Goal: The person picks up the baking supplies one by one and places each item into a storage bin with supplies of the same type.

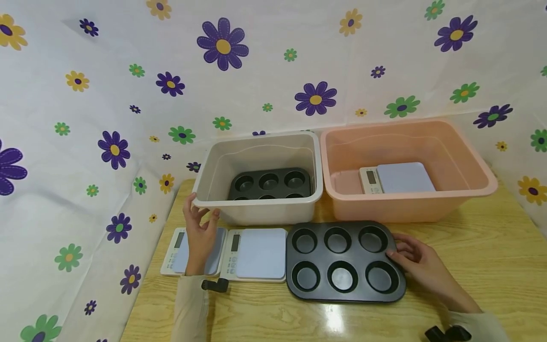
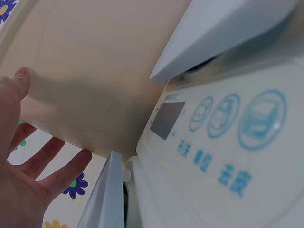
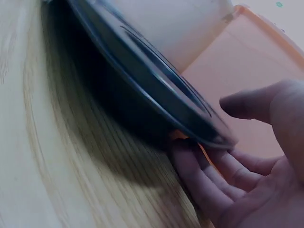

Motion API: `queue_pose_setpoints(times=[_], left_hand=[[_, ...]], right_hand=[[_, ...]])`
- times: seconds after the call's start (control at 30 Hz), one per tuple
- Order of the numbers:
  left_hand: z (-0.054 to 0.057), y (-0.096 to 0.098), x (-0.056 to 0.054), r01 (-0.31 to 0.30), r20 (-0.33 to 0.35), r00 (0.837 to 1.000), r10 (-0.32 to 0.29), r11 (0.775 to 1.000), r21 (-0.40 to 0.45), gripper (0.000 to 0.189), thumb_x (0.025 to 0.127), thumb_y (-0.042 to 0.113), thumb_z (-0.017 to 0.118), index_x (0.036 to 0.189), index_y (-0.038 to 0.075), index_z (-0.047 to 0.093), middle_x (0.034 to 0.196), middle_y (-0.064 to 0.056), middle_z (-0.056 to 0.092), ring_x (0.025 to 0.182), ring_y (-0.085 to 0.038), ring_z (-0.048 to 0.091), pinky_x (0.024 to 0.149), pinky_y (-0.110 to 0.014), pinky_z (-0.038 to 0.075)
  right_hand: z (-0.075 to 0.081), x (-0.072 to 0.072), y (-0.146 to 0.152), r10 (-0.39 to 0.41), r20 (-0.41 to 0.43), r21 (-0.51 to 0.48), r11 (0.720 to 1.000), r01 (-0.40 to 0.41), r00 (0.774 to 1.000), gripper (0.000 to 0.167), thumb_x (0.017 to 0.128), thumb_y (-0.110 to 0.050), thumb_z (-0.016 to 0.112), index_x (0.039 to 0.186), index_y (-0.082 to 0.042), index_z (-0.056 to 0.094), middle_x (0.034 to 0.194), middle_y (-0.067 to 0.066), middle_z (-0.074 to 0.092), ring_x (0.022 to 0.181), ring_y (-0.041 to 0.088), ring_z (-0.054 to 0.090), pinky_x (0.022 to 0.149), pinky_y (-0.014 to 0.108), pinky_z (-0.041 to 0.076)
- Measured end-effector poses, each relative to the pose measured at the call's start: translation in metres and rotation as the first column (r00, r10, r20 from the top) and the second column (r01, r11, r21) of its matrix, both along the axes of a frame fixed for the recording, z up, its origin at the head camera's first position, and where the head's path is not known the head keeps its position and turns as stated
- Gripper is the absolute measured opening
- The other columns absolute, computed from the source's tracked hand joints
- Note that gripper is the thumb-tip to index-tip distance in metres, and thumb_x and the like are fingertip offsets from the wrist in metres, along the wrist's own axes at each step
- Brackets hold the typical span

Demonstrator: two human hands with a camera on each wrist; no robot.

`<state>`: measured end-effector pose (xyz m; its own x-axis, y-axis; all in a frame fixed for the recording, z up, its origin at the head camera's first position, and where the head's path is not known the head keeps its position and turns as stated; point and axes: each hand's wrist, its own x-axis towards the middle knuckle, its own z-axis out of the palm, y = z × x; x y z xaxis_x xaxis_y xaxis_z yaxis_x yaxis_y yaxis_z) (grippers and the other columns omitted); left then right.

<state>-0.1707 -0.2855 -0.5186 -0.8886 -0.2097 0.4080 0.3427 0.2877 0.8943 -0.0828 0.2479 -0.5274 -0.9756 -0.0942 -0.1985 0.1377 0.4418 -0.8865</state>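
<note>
My left hand [image 1: 201,235] is at the front left corner of the white plastic bin [image 1: 260,213], touching it with fingers spread. In the left wrist view, its fingertips [image 2: 84,156] lie along the bin's wall and the thumb stays on the near side. At the right, my right hand [image 1: 416,260] holds the edge of a dark six-cup muffin tin [image 1: 318,255], fingers under the rim and thumb above it. Two kitchen scales, the left one [image 1: 181,261] partly hidden by my left forearm and the other [image 1: 261,253] beside the tin, lie on the table.
Inside the white bin lies another dark muffin tin [image 1: 279,179]. To its right stands a pink plastic bin [image 1: 397,209] with a kitchen scale [image 1: 403,177] inside. Both bins sit at the back of the wooden table [image 1: 265,313], against a flower-patterned cloth [image 1: 265,80].
</note>
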Motion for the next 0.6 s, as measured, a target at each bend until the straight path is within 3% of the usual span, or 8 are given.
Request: queue_pose_setpoints(times=[0.13,0.23,0.37,0.43,0.5,0.6], left_hand=[[-0.003,-0.003,0.000,-0.004,-0.009,1.000,0.004,1.000,-0.022,0.079,0.105,0.003,0.071,0.168,0.017,0.027,0.163,-0.016,0.053,0.130,-0.028,0.062,0.090,-0.014,0.060],[-0.004,-0.004,0.001,-0.008,-0.015,1.000,0.007,1.000,-0.027,0.078,0.105,0.004,0.071,0.168,0.018,0.028,0.163,-0.015,0.053,0.130,-0.029,0.062,0.089,-0.014,0.060],[-0.004,-0.004,0.001,0.000,-0.026,1.000,-0.001,1.000,-0.020,0.077,0.105,0.002,0.070,0.168,0.016,0.028,0.162,-0.017,0.053,0.129,-0.028,0.062,0.089,-0.015,0.061],[-0.004,-0.004,0.001,0.006,-0.027,1.000,-0.007,1.000,-0.015,0.077,0.105,0.001,0.070,0.168,0.015,0.028,0.162,-0.018,0.053,0.128,-0.028,0.062,0.089,-0.015,0.060],[-0.004,-0.004,0.000,0.012,-0.028,1.000,-0.013,1.000,-0.011,0.077,0.105,0.000,0.069,0.168,0.015,0.027,0.162,-0.019,0.052,0.128,-0.028,0.062,0.090,-0.015,0.060],[-0.003,-0.003,0.000,0.016,-0.027,1.000,-0.016,1.000,-0.010,0.077,0.105,-0.001,0.069,0.168,0.015,0.027,0.161,-0.020,0.052,0.128,-0.027,0.063,0.090,-0.015,0.060]], right_hand=[[-0.003,0.003,0.005,0.008,0.000,-0.136,0.991,-0.008,1.000,0.057,0.111,-0.016,0.065,0.160,0.001,0.042,0.129,-0.010,0.071,0.104,-0.012,0.066,0.080,0.021,0.061],[-0.006,0.004,0.009,0.054,-0.035,-0.296,0.953,-0.062,0.998,0.048,0.112,-0.006,0.060,0.157,-0.012,0.045,0.127,-0.029,0.067,0.109,-0.008,0.070,0.079,0.024,0.062],[-0.008,0.003,0.013,0.161,-0.072,-0.493,0.852,-0.176,0.984,0.063,0.113,0.003,0.049,0.164,-0.031,0.033,0.133,-0.023,0.072,0.110,0.001,0.074,0.079,0.027,0.064],[-0.008,0.002,0.015,0.199,-0.085,-0.519,0.827,-0.214,0.976,0.072,0.114,0.003,0.046,0.172,-0.034,0.022,0.138,-0.023,0.069,0.112,0.002,0.073,0.082,0.027,0.064],[-0.006,0.002,0.015,0.213,-0.090,-0.475,0.849,-0.230,0.973,0.072,0.116,-0.002,0.046,0.176,-0.030,0.017,0.146,-0.025,0.063,0.120,-0.004,0.069,0.088,0.021,0.062],[-0.003,0.003,0.015,0.222,-0.084,-0.388,0.891,-0.237,0.971,0.062,0.118,-0.010,0.047,0.175,-0.018,0.026,0.157,-0.032,0.050,0.136,-0.018,0.052,0.098,0.009,0.051]])
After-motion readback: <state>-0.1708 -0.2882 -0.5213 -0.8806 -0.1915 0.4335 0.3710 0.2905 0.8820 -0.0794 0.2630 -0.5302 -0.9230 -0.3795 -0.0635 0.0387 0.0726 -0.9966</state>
